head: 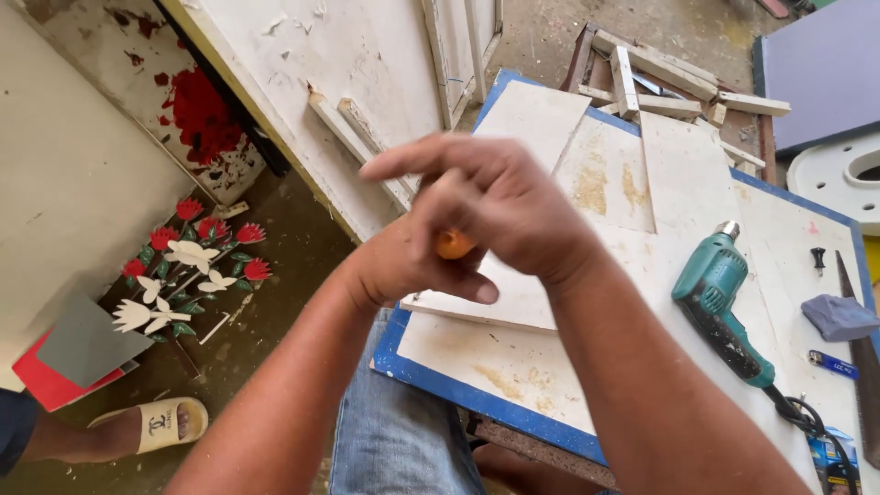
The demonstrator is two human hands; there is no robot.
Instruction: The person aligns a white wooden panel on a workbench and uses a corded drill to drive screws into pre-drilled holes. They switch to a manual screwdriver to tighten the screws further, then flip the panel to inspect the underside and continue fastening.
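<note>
Both forearms fill the lower frame and meet above the near edge of the counter (477, 396), a white board with a blue rim. Right hand (500, 206) lies over the left hand (403, 266); the two are pressed together around a small orange object (454, 244). Only a rounded, glossy orange patch shows between the fingers; its full shape is hidden. Left thumb curls beneath it, right fingers fold across the top, index finger extended to the left. Teal electric drill (720, 307) lies on the counter well to the right, with a blue cloth (839, 316) and a small blue lighter (832, 364) beyond it. Wooden offcuts (655, 78) are stacked at the far edge.
</note>
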